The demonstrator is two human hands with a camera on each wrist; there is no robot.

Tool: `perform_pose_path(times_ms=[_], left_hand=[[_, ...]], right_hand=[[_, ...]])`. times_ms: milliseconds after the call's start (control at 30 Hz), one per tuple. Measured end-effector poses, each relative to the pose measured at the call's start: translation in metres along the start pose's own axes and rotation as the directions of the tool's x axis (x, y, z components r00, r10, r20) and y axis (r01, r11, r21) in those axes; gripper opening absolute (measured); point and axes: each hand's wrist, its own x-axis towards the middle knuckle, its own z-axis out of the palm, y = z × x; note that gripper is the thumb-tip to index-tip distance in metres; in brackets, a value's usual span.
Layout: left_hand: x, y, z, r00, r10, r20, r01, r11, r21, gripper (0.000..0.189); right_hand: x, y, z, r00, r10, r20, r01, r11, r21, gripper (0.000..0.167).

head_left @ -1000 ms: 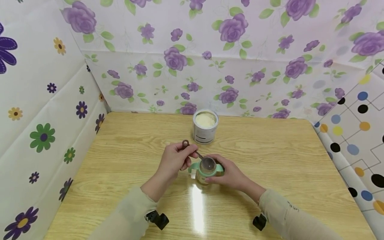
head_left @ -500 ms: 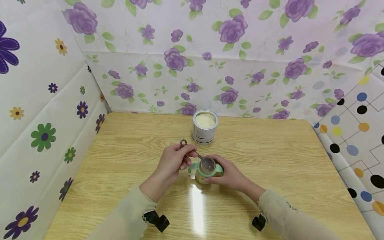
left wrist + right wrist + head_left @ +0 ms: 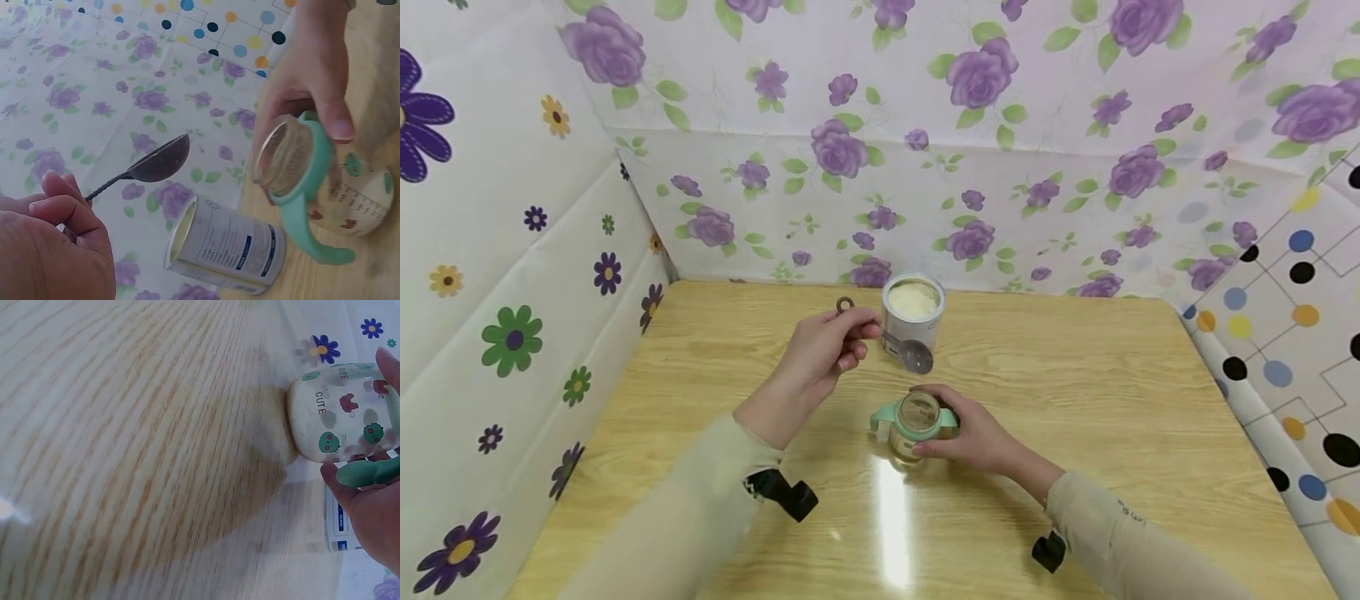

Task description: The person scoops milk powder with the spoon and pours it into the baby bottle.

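My left hand pinches the handle of a dark spoon, its bowl in front of the milk powder can. In the left wrist view the spoon points away from the curled fingers. With my right hand I grip a clear baby bottle by its side; it stands upright and uncapped on the table. A mint-green collar with two handles rings its neck. Pale contents show low in the bottle in the right wrist view. Behind the hands stands an open can of pale powder.
A wood-grain table lies beneath everything. Flowered sheeting hangs along its back edge, with patterned sheeting also at left and right. The can stands near the back edge.
My left hand has lifted the spoon off the bottle's mouth and moved it up and away, toward the can. My right hand and the bottle have stayed in place.
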Motion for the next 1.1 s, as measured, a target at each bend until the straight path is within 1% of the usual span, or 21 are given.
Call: perform_pose_path(times_ms=[67,167,300,433,567,700,833,1000,1100], left_hand=[[0.007,0.005,0.0,1.0,-0.005,0.0,0.005,1.0,-0.018,0.022],[0.018,0.012,0.002,1.0,-0.001,-0.011,0.0,0.999,-0.043,0.019],[0.036,0.02,0.003,0.999,0.018,-0.038,-0.022,0.995,-0.102,0.015],[0.057,0.025,0.006,0.998,0.036,-0.058,-0.044,0.988,-0.149,0.014],[0.075,0.026,0.01,0.996,0.034,-0.088,-0.048,0.986,-0.161,0.015],[0.089,0.022,0.012,0.994,0.037,-0.106,-0.053,0.987,-0.149,0.02],[0.102,0.013,0.011,0.991,0.036,-0.127,-0.053,0.99,-0.134,0.02],[0.112,0.002,0.009,0.988,0.022,-0.15,-0.04,0.992,-0.118,0.022],[0.115,-0.003,0.009,0.988,0.033,-0.152,-0.051,0.992,-0.114,0.022]], right_hand=[[0.001,0.0,0.0,1.0,-0.005,-0.005,0.005,1.0,0.0,0.083],[0.002,0.001,0.0,1.0,-0.011,-0.004,0.011,1.0,0.003,0.082],[0.002,0.001,0.0,1.0,-0.012,-0.007,0.012,1.0,-0.003,0.083],[0.002,0.001,0.0,1.0,-0.004,-0.012,0.004,1.0,-0.005,0.084],[0.003,0.001,0.001,1.0,-0.005,-0.012,0.005,1.0,-0.008,0.084],[0.003,0.0,0.0,1.0,0.001,-0.01,-0.001,1.0,-0.004,0.084],[0.002,0.0,0.001,1.0,0.007,-0.012,-0.007,1.0,0.003,0.085],[-0.001,-0.001,0.0,1.0,0.011,0.004,-0.011,1.0,-0.003,0.089],[-0.004,-0.004,-0.005,1.0,0.016,0.016,-0.016,1.0,0.013,0.091]])
